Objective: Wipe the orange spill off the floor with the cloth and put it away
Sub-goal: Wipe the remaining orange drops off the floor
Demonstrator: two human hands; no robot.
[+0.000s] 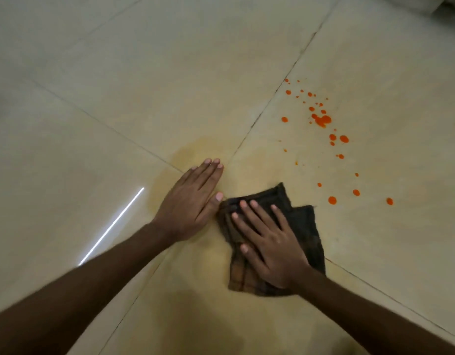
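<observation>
A dark brown folded cloth (304,224) lies flat on the beige tiled floor (144,85). My right hand (267,242) presses on top of it, palm down with fingers spread. My left hand (193,201) rests flat on the bare tile just left of the cloth, its thumb touching the cloth's corner. Bright orange spill drops (322,120) are scattered over the tile to the upper right of the cloth, apart from it. A faint yellowish smear (193,152) stains the floor around and beyond my left fingertips.
Dark grout lines (267,106) cross the floor diagonally and meet near my left hand. A bright strip of reflected light (111,226) lies on the tile at the left. Something pale shows blurred in the top right corner (449,3).
</observation>
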